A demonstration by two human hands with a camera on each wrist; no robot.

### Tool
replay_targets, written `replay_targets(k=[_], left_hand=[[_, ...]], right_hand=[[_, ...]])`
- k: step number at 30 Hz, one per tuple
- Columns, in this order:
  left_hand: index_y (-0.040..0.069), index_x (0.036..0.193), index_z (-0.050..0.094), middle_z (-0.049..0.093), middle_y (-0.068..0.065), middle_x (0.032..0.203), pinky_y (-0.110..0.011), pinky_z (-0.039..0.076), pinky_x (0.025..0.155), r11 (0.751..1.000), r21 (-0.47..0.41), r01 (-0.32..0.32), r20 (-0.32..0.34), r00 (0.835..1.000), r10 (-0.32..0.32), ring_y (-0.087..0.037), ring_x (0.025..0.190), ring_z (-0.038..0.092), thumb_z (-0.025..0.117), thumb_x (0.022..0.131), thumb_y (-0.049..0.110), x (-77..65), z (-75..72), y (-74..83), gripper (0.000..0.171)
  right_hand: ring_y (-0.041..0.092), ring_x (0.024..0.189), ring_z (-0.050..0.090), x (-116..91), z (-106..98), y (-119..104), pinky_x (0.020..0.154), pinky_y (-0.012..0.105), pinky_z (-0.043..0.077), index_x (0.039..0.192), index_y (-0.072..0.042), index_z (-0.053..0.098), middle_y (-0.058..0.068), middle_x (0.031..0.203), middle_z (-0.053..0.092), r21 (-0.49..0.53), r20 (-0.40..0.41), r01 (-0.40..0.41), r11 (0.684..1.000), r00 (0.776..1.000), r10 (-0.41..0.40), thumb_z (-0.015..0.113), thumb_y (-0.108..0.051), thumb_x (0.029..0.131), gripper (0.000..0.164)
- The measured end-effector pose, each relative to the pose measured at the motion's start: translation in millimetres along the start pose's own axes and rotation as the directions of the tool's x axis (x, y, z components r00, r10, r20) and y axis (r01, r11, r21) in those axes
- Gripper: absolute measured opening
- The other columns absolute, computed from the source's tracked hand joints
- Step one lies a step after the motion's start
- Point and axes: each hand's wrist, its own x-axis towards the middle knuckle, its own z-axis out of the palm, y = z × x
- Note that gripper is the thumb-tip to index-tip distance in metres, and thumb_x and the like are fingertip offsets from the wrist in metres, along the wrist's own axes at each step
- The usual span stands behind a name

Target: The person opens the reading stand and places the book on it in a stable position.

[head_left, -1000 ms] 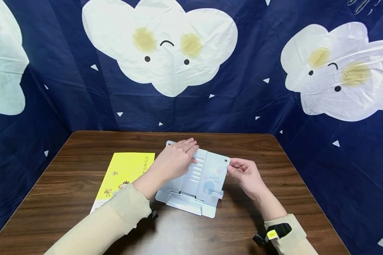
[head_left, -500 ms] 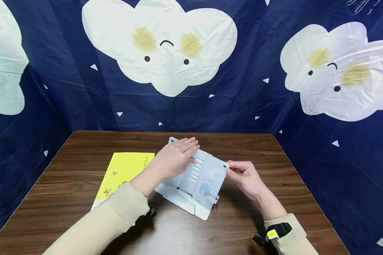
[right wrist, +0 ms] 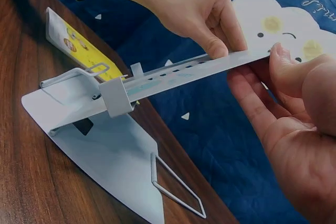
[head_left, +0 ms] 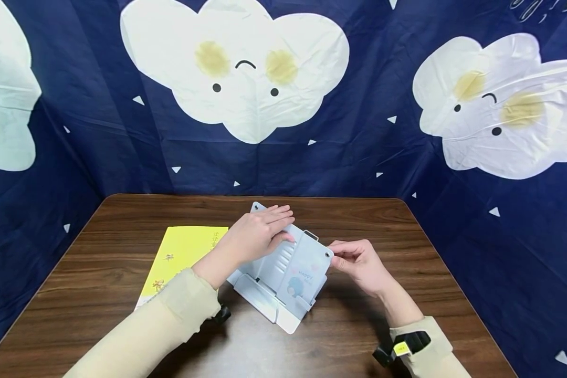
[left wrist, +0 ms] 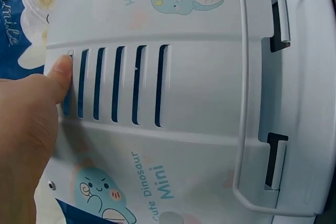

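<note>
room: table (head_left: pixel 406 252), right side | obstacles: stand (head_left: pixel 289 277), centre; left forearm (head_left: pixel 170 310)

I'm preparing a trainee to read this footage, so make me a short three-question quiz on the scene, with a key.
1. In the head view, what colour is the book lying on the table to the left of the pale stand?
2. True or false: the right hand pinches a corner of the pale stand.
3. Which word is printed on the pale stand in the left wrist view: A) Tiger, B) Mini, C) Robot?

Key: 1. Yellow. 2. True. 3. B.
</note>
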Motion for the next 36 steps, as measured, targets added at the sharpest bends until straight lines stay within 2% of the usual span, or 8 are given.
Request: replay_targets(k=[9,16,21,27,31,36], left_hand=[[-0.001,0.121,0.077,0.074,-0.015,0.126,-0.039,0.05,0.11,1.0,0.009,-0.016,-0.014,1.0,0.016,-0.027,0.125,0.068,0.084,0.093,0.027,0.1,2.0,-0.7,0.04],[-0.001,0.119,0.077,0.075,-0.016,0.123,-0.041,0.05,0.109,0.999,0.006,-0.043,-0.05,0.998,0.043,-0.028,0.124,0.068,0.088,0.09,0.024,-0.1,3.6,-2.8,0.041],[-0.001,0.118,0.077,0.076,-0.015,0.122,-0.04,0.051,0.109,0.999,-0.003,-0.05,-0.053,0.997,0.05,-0.028,0.125,0.068,0.087,0.09,0.024,0.3,3.1,-4.8,0.039],[-0.001,0.119,0.077,0.076,-0.014,0.121,-0.04,0.05,0.11,0.997,-0.033,-0.07,-0.064,0.996,0.068,-0.029,0.125,0.067,0.087,0.09,0.024,0.6,3.8,-8.0,0.038],[-0.001,0.119,0.077,0.076,-0.014,0.122,-0.04,0.049,0.11,0.995,-0.059,-0.081,-0.07,0.995,0.076,-0.03,0.125,0.067,0.087,0.09,0.022,0.2,4.6,-10.2,0.038],[-0.002,0.121,0.076,0.075,-0.015,0.125,-0.038,0.046,0.113,0.993,-0.08,-0.091,-0.07,0.994,0.086,-0.029,0.128,0.065,0.085,0.092,0.022,-0.3,4.8,-12.7,0.039]], right_hand=[[0.018,0.096,0.07,0,1,-4,0.083,0.032,0.061,0.112,0.02,0.071,0.014,0.106,0.075,-0.046,-0.009,0.003,0.999,1.0,-0.004,0.069,0.012,0.095,0.018],[0.016,0.095,0.07,2,5,-8,0.08,0.029,0.061,0.111,0.019,0.071,0.013,0.106,0.075,-0.047,-0.003,0.015,0.999,1.0,-0.015,0.068,0.016,0.093,0.018],[0.014,0.093,0.068,2,9,-9,0.076,0.024,0.059,0.11,0.017,0.073,0.011,0.104,0.076,-0.051,0.003,0.042,0.998,0.999,-0.042,0.069,0.017,0.092,0.019],[0.017,0.095,0.067,2,12,-8,0.077,0.024,0.058,0.112,0.015,0.074,0.01,0.103,0.075,-0.036,0.026,0.084,0.996,0.996,-0.083,0.073,0.01,0.094,0.019],[0.018,0.095,0.068,3,17,-10,0.08,0.025,0.059,0.111,0.014,0.075,0.01,0.103,0.075,-0.037,0.019,0.072,0.997,0.997,-0.071,0.076,0.005,0.093,0.02],[0.015,0.094,0.069,3,23,-14,0.077,0.024,0.06,0.11,0.016,0.073,0.009,0.103,0.076,-0.079,0.0,0.049,0.996,0.999,-0.049,0.075,0.015,0.089,0.022]])
